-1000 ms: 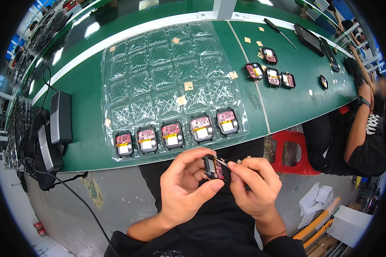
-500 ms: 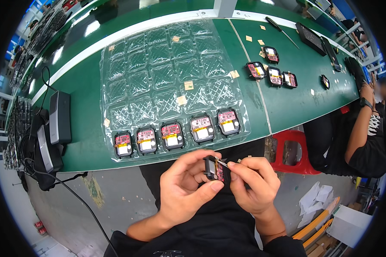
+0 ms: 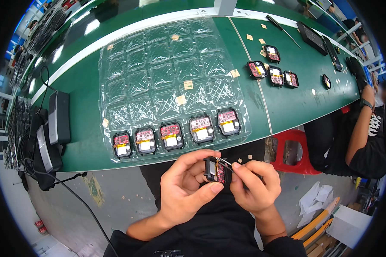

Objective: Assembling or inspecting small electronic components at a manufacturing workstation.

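My left hand (image 3: 186,188) holds an open smartwatch case (image 3: 216,170) between thumb and fingers, tilted above my lap. Inside the case a red circuit board and a pale block show. My right hand (image 3: 257,186) pinches slim tweezers (image 3: 227,164), their silver tips at the upper edge of that case; what the tips touch is too small to tell. Just beyond my hands, several similar open cases, such as the middle case (image 3: 171,135), sit in the near row of a clear plastic tray (image 3: 143,81). They show red boards, yellow strips and pale blocks.
More open cases (image 3: 275,75) lie on the green table (image 3: 287,107) at the right, among small tan squares (image 3: 249,37). A screwdriver (image 3: 283,31) lies behind them. Grey boxy devices (image 3: 59,118) stand at the left. A co-worker's arm (image 3: 359,128) and a red stool (image 3: 291,150) are at the right.
My right hand has shifted very slightly, and more of the tweezers shows beside the case. The left hand still holds the case in nearly the same place.
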`<state>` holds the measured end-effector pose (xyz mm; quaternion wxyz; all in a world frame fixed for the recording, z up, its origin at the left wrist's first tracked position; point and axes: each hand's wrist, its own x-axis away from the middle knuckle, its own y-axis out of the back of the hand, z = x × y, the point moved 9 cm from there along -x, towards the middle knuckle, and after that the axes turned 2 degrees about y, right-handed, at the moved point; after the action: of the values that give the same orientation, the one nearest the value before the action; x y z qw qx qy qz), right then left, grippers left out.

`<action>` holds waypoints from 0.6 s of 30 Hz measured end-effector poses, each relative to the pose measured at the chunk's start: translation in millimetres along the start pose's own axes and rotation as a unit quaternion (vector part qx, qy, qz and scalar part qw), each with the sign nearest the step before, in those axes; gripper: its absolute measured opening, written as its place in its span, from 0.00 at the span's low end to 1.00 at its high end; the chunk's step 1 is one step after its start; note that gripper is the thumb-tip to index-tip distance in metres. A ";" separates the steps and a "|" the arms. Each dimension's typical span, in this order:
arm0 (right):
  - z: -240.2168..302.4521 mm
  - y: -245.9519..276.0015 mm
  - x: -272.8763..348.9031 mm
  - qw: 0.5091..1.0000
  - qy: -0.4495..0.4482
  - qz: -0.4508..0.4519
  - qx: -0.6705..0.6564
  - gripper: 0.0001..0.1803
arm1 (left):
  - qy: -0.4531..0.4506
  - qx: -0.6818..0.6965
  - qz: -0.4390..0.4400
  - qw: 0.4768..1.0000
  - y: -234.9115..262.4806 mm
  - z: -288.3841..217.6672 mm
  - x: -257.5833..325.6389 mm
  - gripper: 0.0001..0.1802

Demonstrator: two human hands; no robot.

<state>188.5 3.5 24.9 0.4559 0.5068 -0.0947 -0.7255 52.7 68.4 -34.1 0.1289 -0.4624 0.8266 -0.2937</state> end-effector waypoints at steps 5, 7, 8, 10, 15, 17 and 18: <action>3.3 0.5 2.6 0.999 0.037 -0.006 0.008 0.21 | 0.003 0.000 0.004 1.000 -1.3 1.6 0.7 0.32; 3.1 0.6 3.2 0.999 0.038 -0.009 0.005 0.22 | 0.009 0.006 0.008 1.000 -1.8 1.7 0.6 0.32; 3.2 1.0 3.4 0.999 0.039 -0.011 0.002 0.22 | 0.009 0.005 0.008 1.000 -1.8 1.9 0.7 0.32; 3.3 1.5 3.9 0.999 0.042 -0.010 0.004 0.22 | 0.006 -0.003 0.005 1.000 -1.3 2.1 0.8 0.32; 1.4 1.3 2.3 0.999 0.039 -0.011 -0.004 0.22 | 0.007 -0.009 0.005 1.000 -1.6 2.2 0.8 0.32; -3.7 2.5 2.4 0.999 0.019 -0.020 -0.036 0.20 | 0.007 -0.014 0.007 1.000 -1.3 1.7 0.1 0.32; -3.6 3.3 2.0 0.999 0.019 -0.020 -0.036 0.20 | 0.003 -0.017 0.009 1.000 -1.4 0.9 -0.3 0.32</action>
<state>193.2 1.3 23.8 0.4612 0.5059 -0.0498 -0.7272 54.2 67.8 -34.0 0.1215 -0.4557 0.8361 -0.2801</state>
